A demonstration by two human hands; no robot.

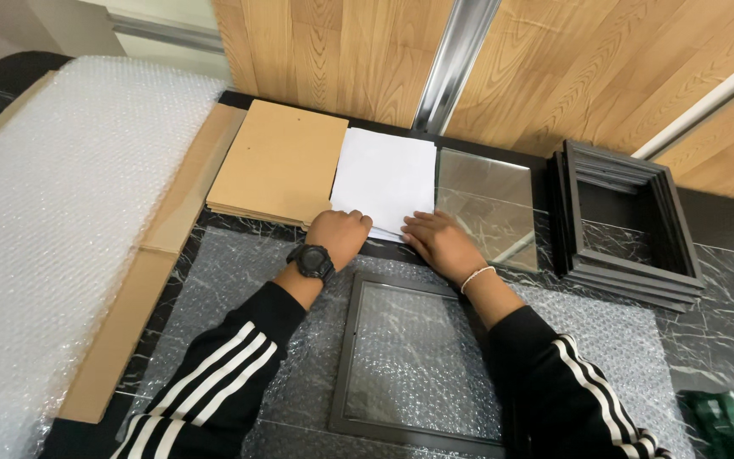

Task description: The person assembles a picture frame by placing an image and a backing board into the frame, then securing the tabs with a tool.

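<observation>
A stack of white paper sheets (386,174) lies at the back of the dark marble table. My left hand (339,237), with a black watch on the wrist, is curled at the stack's near left corner. My right hand (440,242), a white band on its wrist, rests flat on the near right corner of the paper, beside the glass panes (490,204). Whether either hand has hold of a sheet is hidden. A black picture frame (343,357) with glass in it lies on a bubble wrap sheet (231,280) under my forearms.
A pile of brown backing boards (278,161) sits left of the paper. Stacked black frames (630,225) stand at the right. A wide bubble wrap roll (53,212) and cardboard strip (150,280) fill the left. Green-striped cloth (728,421) lies at the bottom right.
</observation>
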